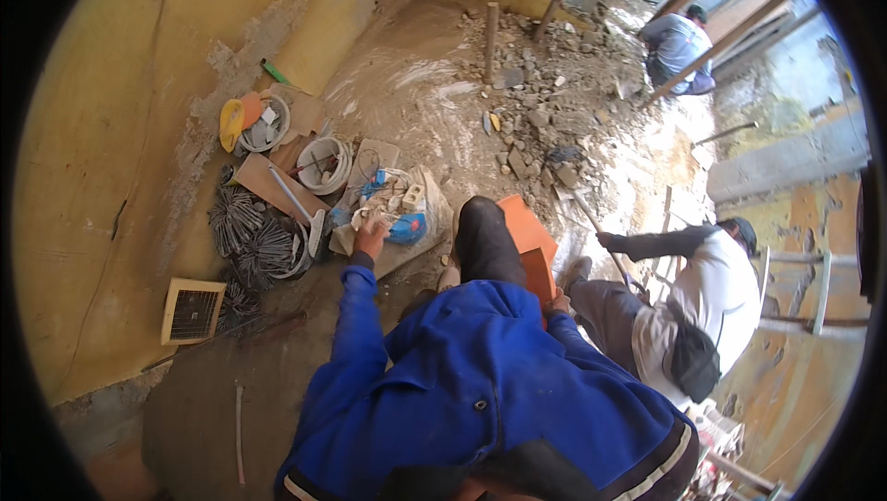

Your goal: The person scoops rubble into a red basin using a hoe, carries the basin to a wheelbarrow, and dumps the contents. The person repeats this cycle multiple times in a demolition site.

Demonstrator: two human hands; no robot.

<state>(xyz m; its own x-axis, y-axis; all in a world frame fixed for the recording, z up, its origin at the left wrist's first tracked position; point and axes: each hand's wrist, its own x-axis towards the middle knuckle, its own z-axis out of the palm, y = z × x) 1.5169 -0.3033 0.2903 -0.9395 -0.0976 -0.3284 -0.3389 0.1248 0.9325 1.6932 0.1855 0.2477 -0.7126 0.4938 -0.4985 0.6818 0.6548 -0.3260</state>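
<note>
Gripping the orange panel (538, 279) near its lower right, your right hand (559, 303) closes on it, just right of your dark trouser leg (488, 242) | your left hand (371, 235), fingers half bent (any hold there, cannot tell), is beside the blue object (407, 229) | white socket block (413, 196) lies just beyond!

No text, label, number or sign is legible; the red mark (422, 223) on the blue item (405, 230) is too small to read.
</note>
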